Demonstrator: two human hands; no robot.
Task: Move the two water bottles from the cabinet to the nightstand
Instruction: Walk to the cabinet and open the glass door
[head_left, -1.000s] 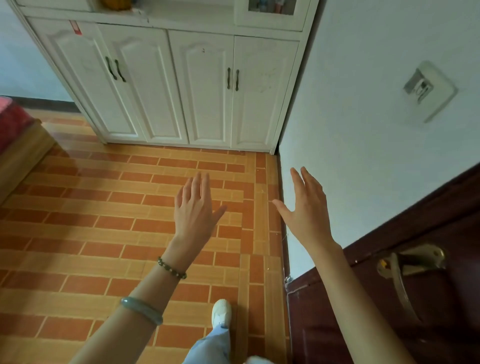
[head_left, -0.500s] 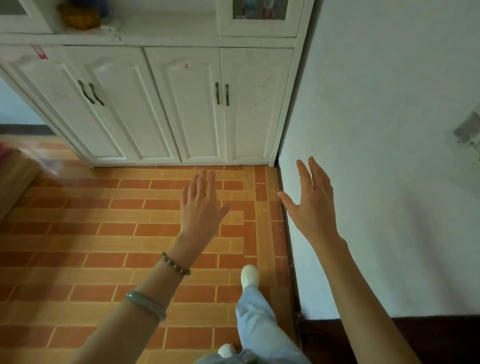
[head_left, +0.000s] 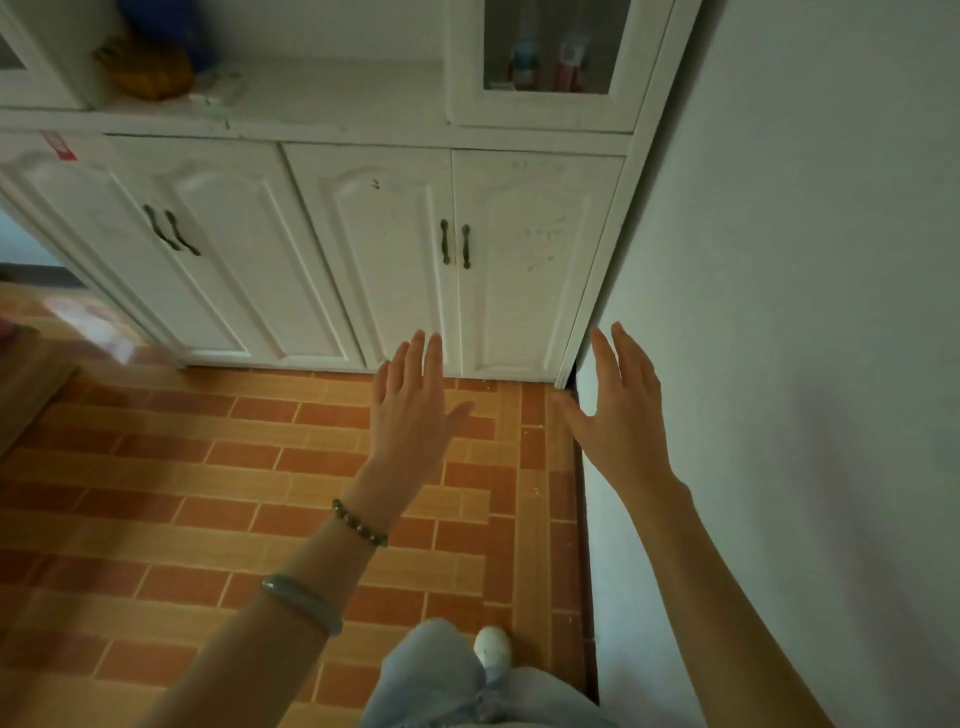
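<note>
A white cabinet (head_left: 363, 249) stands against the far wall, its lower doors closed. Behind the glass door (head_left: 550, 52) at the upper right stand two bottles, one with a blue label (head_left: 523, 65) and one with a red label (head_left: 569, 65); both are blurred. My left hand (head_left: 413, 410) is held out flat and empty above the tiled floor, fingers apart. My right hand (head_left: 621, 415) is also empty and spread, close to the white wall. Both hands are well below the glass door. No nightstand is in view.
An open shelf holds a yellow-brown object (head_left: 148, 70) and something blue behind it. The white wall (head_left: 805, 312) runs along the right. A wooden bed edge (head_left: 26, 384) shows at the left. My leg and white shoe (head_left: 491, 649) are on the brick-patterned floor.
I have stepped closer to the cabinet and the view has tilted up, bringing the glass door and bottles into sight. The dark door at the right has left the view. Both hands stay spread.
</note>
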